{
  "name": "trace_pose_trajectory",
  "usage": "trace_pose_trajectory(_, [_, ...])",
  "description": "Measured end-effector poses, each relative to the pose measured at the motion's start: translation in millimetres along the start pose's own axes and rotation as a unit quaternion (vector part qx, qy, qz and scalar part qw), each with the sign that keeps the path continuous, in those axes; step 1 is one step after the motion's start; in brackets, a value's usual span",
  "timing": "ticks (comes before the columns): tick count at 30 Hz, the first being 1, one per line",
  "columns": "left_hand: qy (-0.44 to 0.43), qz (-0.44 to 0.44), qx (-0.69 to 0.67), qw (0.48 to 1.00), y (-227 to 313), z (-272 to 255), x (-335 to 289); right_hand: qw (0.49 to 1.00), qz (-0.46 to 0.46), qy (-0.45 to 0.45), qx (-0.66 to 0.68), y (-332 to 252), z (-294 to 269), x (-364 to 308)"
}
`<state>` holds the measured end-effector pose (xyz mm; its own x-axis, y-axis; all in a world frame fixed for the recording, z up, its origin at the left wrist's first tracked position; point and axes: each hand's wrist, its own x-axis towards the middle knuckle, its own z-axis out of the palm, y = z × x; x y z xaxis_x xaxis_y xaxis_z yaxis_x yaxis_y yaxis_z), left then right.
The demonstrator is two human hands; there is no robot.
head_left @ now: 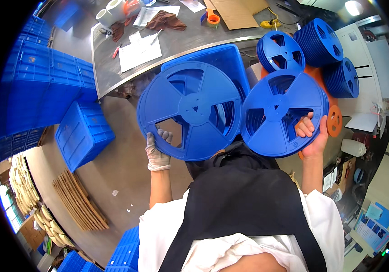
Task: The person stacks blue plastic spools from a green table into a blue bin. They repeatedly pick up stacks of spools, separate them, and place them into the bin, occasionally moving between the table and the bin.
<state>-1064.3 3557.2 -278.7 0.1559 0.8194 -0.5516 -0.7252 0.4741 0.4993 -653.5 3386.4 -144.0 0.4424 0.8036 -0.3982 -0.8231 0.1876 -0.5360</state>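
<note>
My left hand point(158, 152), in a pale glove, is closed on the lower left rim of a large blue reel point(195, 109), fingers hooked through its cut-out. At least one more reel shows behind it. My bare right hand point(313, 136) grips the lower right rim of a stack of blue reels point(276, 108), its fingers in the front reel's opening and the thumb outside the rim. Both sets are held face-up side by side before my black apron point(249, 204). Beyond the left reel stands a blue bin point(237, 61), with more reels partly visible near it.
Three blue reel stacks point(280, 52) stand at the back right, near an orange disc point(334, 121). A metal-topped table point(176, 43) carries papers, orange tape point(212, 17), brown cloth and cardboard point(235, 13). Blue crates point(44, 86) are piled left, with brown slats point(78, 199) on the floor.
</note>
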Motion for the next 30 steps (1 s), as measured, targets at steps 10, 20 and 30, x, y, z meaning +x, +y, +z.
trace_pose_trajectory(10, [-0.234, -0.132, -0.066, 0.961, -6, 40, -22, 0.983, -0.051, -0.171, 0.033, -19, -6, -11])
trace_pose_trajectory(20, [-0.302, 0.232, 0.496, 0.78, -49, 83, -41, 0.956, -0.001, -0.218, 0.198, -19, 18, -9])
trace_pose_trajectory(30, [-0.482, 0.362, 0.621, 0.5, -64, 111, -38, 0.968, 0.11, -0.14, 0.178, -3, 56, 12])
